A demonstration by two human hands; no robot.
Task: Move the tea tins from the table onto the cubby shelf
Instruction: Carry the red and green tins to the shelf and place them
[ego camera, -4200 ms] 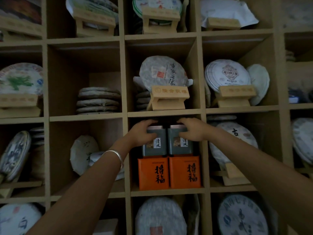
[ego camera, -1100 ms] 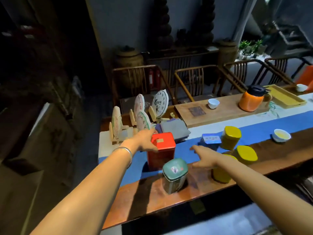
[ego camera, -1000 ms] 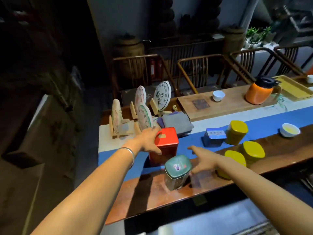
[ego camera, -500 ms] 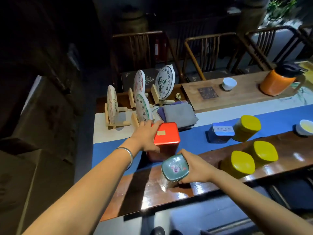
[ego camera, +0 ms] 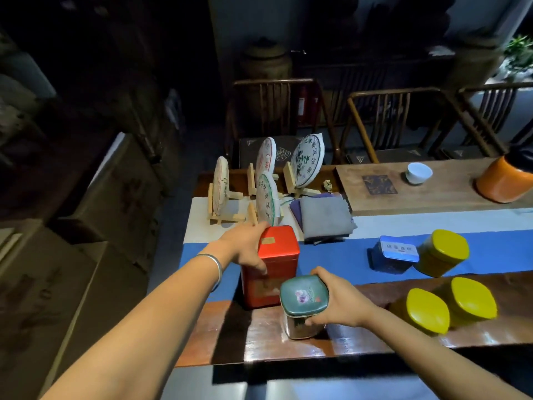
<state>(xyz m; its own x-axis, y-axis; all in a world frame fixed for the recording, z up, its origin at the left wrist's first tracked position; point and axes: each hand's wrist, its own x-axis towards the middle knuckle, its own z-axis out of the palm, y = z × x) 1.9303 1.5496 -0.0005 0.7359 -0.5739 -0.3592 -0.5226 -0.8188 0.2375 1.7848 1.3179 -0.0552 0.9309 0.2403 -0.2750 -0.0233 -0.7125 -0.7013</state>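
Note:
A tall red tea tin stands on the blue runner near the table's left end; my left hand grips its upper left side, thumb on the front face. Just in front of it a smaller tin with a green lid stands on the dark wood, and my right hand grips it from the right. Further right are a blue tin and three yellow-lidded tins. The cubby shelf is out of view.
Several wrapped tea cakes on wooden stands crowd the table's far left corner, beside folded grey cloths. A wooden tray carries a white cup and an orange jug. Chairs line the far side; cardboard boxes stand at left.
I have turned from the shelf to the table. Over the last second my left hand settled on the red tin and my right hand closed round the green-lidded tin.

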